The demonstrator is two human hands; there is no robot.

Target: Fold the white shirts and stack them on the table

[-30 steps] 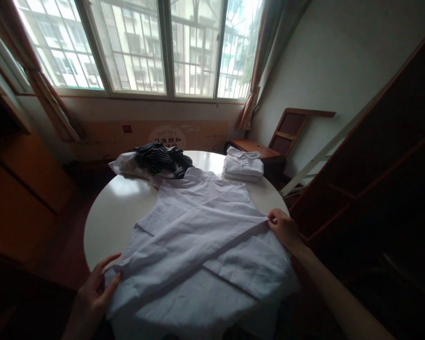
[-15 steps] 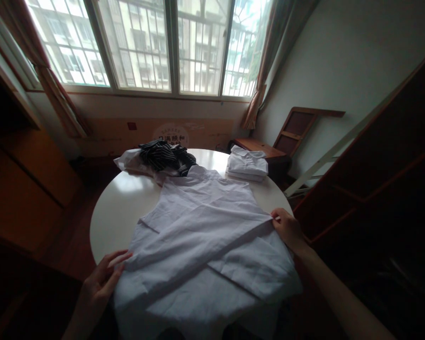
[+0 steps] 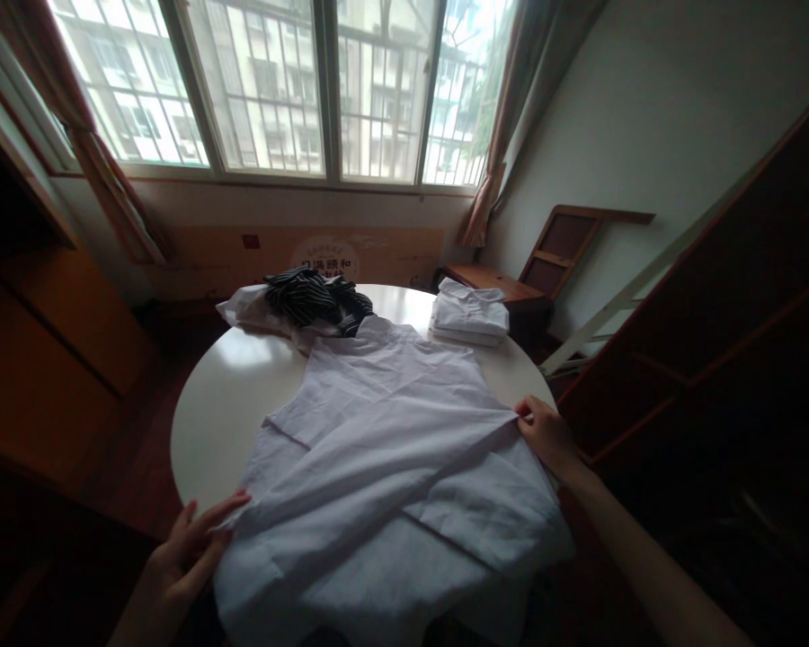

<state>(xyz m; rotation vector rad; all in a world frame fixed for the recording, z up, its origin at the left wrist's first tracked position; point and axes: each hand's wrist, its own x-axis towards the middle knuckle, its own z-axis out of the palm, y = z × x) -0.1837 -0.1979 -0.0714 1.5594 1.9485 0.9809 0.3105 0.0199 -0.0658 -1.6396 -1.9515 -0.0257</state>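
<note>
A white shirt (image 3: 377, 449) lies spread over the round table, its collar end pointing away from me and its lower part hanging over the near edge. No sleeves show on it. My right hand (image 3: 546, 436) pinches the shirt's right side edge and pulls a taut crease across the cloth. At the left side edge, my left hand (image 3: 182, 557) has a bit of the cloth between thumb and fingers. The other fingers of that hand are stretched along the fabric.
Folded white shirts (image 3: 470, 313) are stacked at the table's back right. A black striped garment (image 3: 316, 298) lies heaped on white cloth at the back left. The white tabletop (image 3: 208, 404) shows on the left. A wooden chair (image 3: 499, 280) and a light ladder (image 3: 620, 310) stand beyond.
My left hand has shifted slightly down and left, drawing the shirt's left edge a little outward. The right hand keeps its hold in nearly the same place.
</note>
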